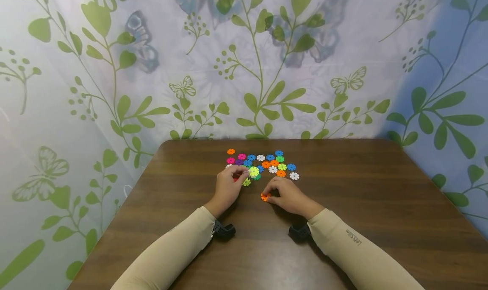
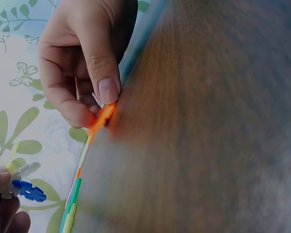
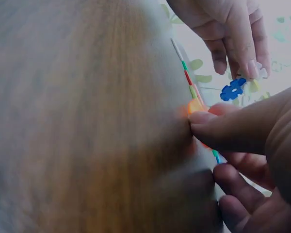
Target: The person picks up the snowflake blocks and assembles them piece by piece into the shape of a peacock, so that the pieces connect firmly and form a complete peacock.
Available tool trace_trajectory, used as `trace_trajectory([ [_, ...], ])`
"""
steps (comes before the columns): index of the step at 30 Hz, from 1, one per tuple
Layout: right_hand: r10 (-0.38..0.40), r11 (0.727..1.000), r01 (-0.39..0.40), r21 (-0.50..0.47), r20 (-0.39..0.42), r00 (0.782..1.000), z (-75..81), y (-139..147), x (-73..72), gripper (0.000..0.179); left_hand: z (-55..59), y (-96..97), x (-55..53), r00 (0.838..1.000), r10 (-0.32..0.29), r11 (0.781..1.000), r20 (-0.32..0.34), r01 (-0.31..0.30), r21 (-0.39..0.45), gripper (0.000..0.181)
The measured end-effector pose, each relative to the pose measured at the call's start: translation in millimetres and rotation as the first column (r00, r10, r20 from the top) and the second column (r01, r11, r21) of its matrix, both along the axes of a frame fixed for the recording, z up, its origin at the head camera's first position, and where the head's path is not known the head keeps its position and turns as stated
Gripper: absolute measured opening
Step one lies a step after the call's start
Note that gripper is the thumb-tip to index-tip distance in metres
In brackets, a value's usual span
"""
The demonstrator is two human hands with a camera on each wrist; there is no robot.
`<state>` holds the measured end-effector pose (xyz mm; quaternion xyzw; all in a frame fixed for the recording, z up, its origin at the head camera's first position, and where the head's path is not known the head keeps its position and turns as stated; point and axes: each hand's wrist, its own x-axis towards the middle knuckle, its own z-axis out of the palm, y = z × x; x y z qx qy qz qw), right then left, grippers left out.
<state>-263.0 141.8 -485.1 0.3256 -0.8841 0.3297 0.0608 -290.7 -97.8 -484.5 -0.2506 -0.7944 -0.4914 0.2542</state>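
Observation:
My left hand (image 1: 228, 187) pinches a small cluster of notched plastic discs above the table. A yellow disc (image 1: 253, 171) faces up in the head view, while the right wrist view shows a blue disc (image 3: 233, 90) and a white disc (image 3: 261, 71) joined to it. How they interlock is partly hidden by my fingers. To the right and nearer to me, my right hand (image 1: 289, 195) holds an orange disc (image 1: 264, 197) between thumb and fingertips, low over the tabletop. In the left wrist view this orange disc (image 2: 103, 118) is tilted, its edge at the fingertips.
Beyond my hands, loose discs of several colours lie flat, among them a pink disc (image 1: 242, 156), a green disc (image 1: 280, 159) and a white disc (image 1: 294, 176). The brown wooden table (image 1: 362, 188) ends at a leaf-patterned curtain (image 1: 213, 69).

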Motion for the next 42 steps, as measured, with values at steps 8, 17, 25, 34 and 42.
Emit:
trace_trajectory([
  [8,-0.043,0.985,0.061,-0.163,0.112,0.993,3.2,-1,-1.6,0.016,0.2,-1.1,-0.9,0.996,-0.029,1.000,0.081,0.029,-0.006,0.012],
  [17,-0.088,0.863,0.145,-0.485,0.137,0.987,11.4,0,-0.5,0.019,-2.1,-1.1,-2.4,0.995,-0.053,0.998,0.083,0.056,-0.029,0.017],
  [25,-0.029,0.839,0.097,-0.536,0.134,0.991,13.0,-2,2.3,0.027,-1.0,1.9,-1.0,0.989,-0.113,0.985,0.094,0.124,-0.121,0.022],
  [34,-0.019,0.869,0.067,-0.489,0.103,0.995,39.8,-10,24.8,0.025,0.4,3.5,4.0,0.976,-0.220,0.961,0.001,0.216,-0.174,0.015],
  [42,-0.016,0.876,0.058,-0.479,0.092,0.996,15.9,-5,6.5,0.025,0.3,3.3,4.0,0.970,-0.240,0.959,-0.045,0.229,-0.163,0.015],
])
